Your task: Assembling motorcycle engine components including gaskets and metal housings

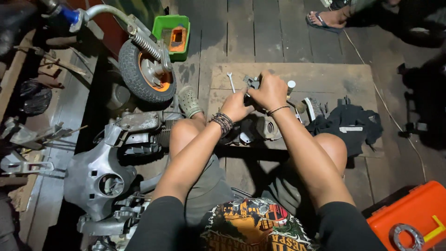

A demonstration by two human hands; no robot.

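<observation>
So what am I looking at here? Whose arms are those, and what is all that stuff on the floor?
There is one picture, from a camera on a seated person's head, looking down. The left hand and right hand both grip a dark metal part over a wooden board. Beside them lie a small wrench and a black cloth. To the left stand a small wheel, grey scooter body panels and a green tray. An orange toolbox sits bottom right.

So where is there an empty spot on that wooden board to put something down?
The board's far right stretch is bare, between the small bottle and the board's right edge, above the black cloth. It is crowded around the left hand, right hand and wrench.
</observation>
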